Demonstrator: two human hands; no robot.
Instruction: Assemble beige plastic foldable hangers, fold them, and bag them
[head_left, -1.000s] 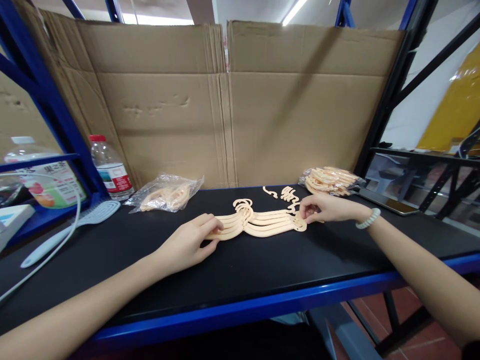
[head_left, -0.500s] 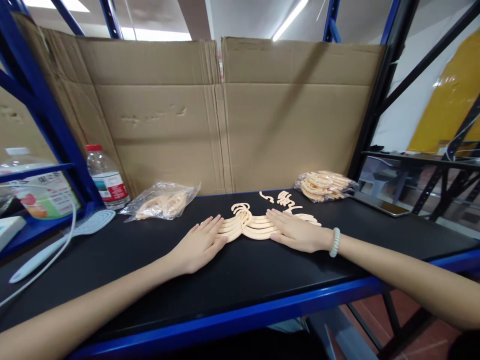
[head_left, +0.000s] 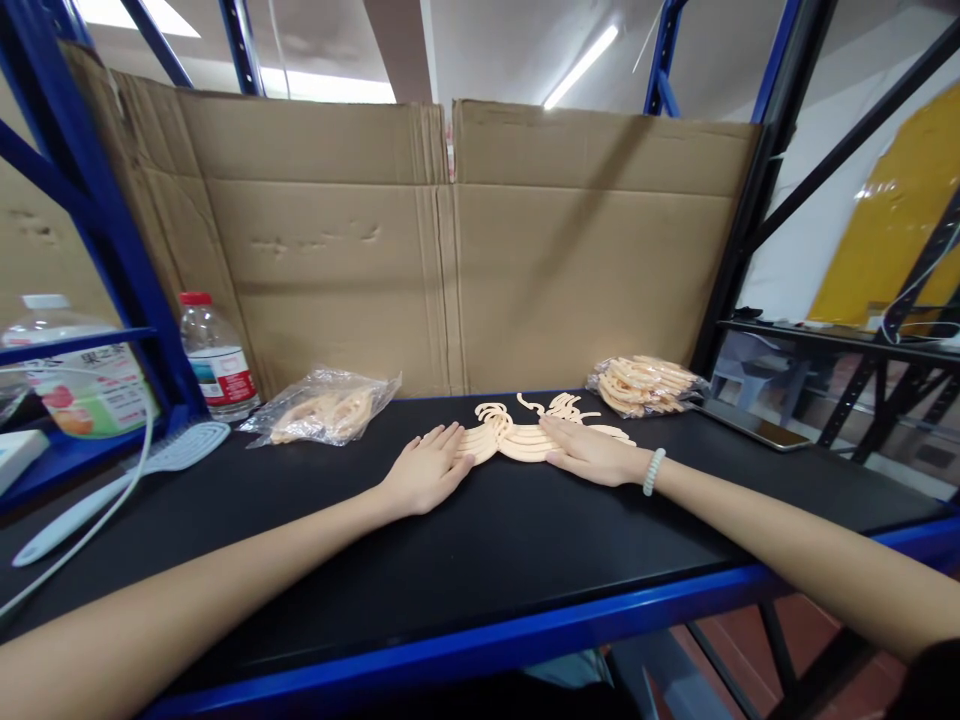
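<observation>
From where I stand, the row of cream, gently curved plastic hangers (head_left: 519, 442) lies flat on the matt black tabletop (head_left: 465, 570), directly between the person's two hands, their hooks bunched towards twelve o'clock. At nine o'clock from the hangers' middle, the left hand (head_left: 429, 468) rests palm down over one end, fingers extended and thumb apart. At three o'clock, the right hand (head_left: 596, 453), above a pale beaded bracelet (head_left: 653, 472), lies flattened over the other end, fingers close together. I can't tell whether any fingertips curl beneath the plastic. Small cream wavy hook pieces (head_left: 566, 407) lie loose at one o'clock, just beyond the right hand.

As for containers, a crinkled clear plastic bag (head_left: 379, 392) sits at ten o'clock with cream curved pieces (head_left: 322, 420) inside; at two o'clock, another transparent plastic packet (head_left: 686, 382) is packed with a stack of slender cream pieces (head_left: 637, 383). Beyond the first bag, also towards ten, stands a clear red-capped bottle (head_left: 217, 360), its liquid level unclear to me.
</observation>
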